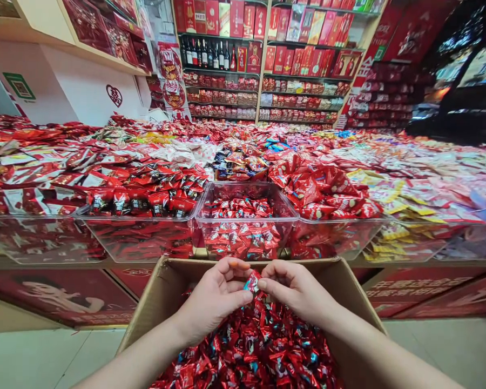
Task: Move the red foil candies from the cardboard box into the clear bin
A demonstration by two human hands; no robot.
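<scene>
- Head view, left hand: my left hand [216,292] grasps one wrapped sweet [252,281] at its left side, thumb below and curled fingers behind; the index finger extends above the piece.
- Head view, right hand: my right hand [297,286] grasps the same sweet at its right side, pinched between thumb and index finger. The remaining fingers are bent inward.
- Head view, position of sweet: the piece is between my two sets of fingertips, above the open cardboard box [163,302]. Its wrapper is red with white and blue areas.
- Head view, box: the box is directly below my hands and contains a loose heap of sweets [259,351] in shiny red wrappers with blue parts. My forearms cross above its opening.
- Head view, display: beyond the far edge of the box is a clear plastic bin [247,220], part-filled with similar red sweets [241,239].
- Head view, adjacent bins: red-and-black packets [135,202] occupy the left neighbour; larger red packets [328,197] occupy the right neighbour. Yellow packets [392,200] are farther right.
- Head view, background: wall shelves [263,75] carry red boxes, dark bottles [206,55] and rows of packets.
</scene>
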